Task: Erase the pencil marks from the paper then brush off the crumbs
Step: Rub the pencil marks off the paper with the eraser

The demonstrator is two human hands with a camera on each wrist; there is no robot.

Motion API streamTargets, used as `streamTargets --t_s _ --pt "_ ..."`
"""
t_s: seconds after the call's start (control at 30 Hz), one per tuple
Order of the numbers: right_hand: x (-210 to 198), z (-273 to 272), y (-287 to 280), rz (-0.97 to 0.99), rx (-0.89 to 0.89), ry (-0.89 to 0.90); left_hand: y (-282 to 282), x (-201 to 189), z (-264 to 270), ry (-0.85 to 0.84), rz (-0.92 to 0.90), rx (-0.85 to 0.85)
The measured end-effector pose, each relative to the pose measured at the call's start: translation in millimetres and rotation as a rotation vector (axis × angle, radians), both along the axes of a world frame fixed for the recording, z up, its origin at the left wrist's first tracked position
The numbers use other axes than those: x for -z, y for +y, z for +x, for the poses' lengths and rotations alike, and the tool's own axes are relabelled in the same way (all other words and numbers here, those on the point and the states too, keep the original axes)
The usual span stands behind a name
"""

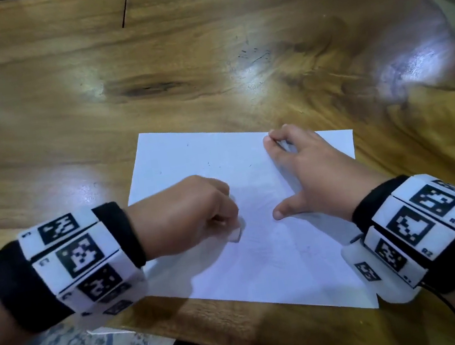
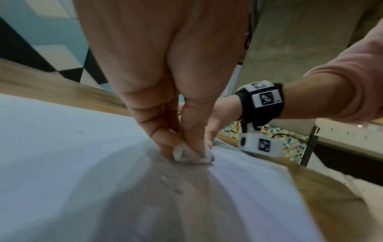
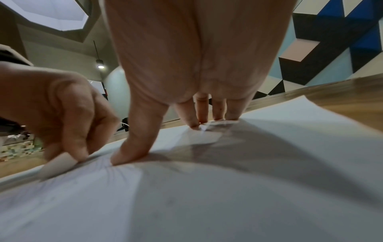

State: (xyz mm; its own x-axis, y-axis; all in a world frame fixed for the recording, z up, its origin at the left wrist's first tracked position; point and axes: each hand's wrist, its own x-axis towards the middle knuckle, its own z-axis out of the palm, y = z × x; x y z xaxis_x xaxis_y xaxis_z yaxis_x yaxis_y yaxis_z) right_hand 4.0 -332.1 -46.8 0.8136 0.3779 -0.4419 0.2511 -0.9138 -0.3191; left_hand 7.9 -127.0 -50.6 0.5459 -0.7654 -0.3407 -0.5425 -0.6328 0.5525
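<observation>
Head view: L hand (image 1: 185,217) grip pinches eraser (image 1: 235,234) on paper (image 1: 189,160), R hand (image 1: 308,169) splayed flat

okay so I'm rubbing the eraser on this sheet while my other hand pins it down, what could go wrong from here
The paper is already rippling between the eraser pinched in your left hand and your right hand's thumb; hard strokes could crease or tear it.

It overhangs the table edge near you, so crumbs may fall onto the floor.

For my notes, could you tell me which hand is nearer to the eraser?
Left. The left hand pinches the eraser against the paper; the right hand presses the paper beside it, apart.
</observation>
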Motion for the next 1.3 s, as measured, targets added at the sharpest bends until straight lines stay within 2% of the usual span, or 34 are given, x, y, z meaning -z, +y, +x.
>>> streamTargets --t_s 0.07,0.17,0.3,0.37,0.43,0.5,0.57,0.67,0.83,0.9,1.03,1.1,1.23,1.3 --pt "0.2 -0.7 0.1 -0.001 -0.004 -0.008 -8.6 0.1 16.5 -0.107 -0.019 -0.033" --pt "0.7 -1.0 0.0 -0.002 -0.003 -0.014 -24.6 3.1 48.2 -0.224 0.017 -0.187" --pt "1.7 -0.4 -1.7 0.019 0.019 0.005 -7.1 4.4 13.2 -0.176 -0.086 -0.107" --pt "1.8 -0.8 -1.4 0.027 0.024 0.008 4.9 3.6 -14.2 -0.105 -0.046 -0.104" --pt "1.5 -1.1 -1.2 0.028 0.033 0.011 9.6 4.0 -19.5 -0.072 -0.03 -0.103" --pt "1.9 -1.5 -0.5 0.031 0.037 0.009 3.9 1.5 -2.3 -0.124 -0.072 -0.144" --pt "3.5 -1.7 0.0 0.034 0.046 0.007 -1.8 1.9 16.5 -0.214 -0.066 -0.261" --pt "4.3 -1.5 -0.2 0.033 0.045 0.012 -0.7 6.9 6.7 -0.243 -0.085 -0.294" --pt "2.4 -1.5 -0.7 0.031 0.044 0.009 15.5 7.0 -36.4 -0.034 -0.075 -0.191" --pt "1.8 -1.9 0.1 0.026 0.04 0.006 13.8 5.6 -27.0 -0.063 -0.089 -0.185" --pt "1.7 -2.4 0.4 0.02 0.041 -0.002 -0.5 5.8 11.5 -0.228 -0.076 -0.334" --pt "1.5 -2.2 1.0 0.019 0.038 0.001 0.2 9.1 4.1 -0.248 -0.076 -0.313" --pt "0.8 -2.0 1.2 0.018 0.046 0.008 10.0 6.3 -40.8 -0.019 -0.053 -0.182" --pt "0.6 -1.7 1.8 0.015 0.045 0.005 8.6 4.4 -34.8 -0.005 -0.057 -0.157"
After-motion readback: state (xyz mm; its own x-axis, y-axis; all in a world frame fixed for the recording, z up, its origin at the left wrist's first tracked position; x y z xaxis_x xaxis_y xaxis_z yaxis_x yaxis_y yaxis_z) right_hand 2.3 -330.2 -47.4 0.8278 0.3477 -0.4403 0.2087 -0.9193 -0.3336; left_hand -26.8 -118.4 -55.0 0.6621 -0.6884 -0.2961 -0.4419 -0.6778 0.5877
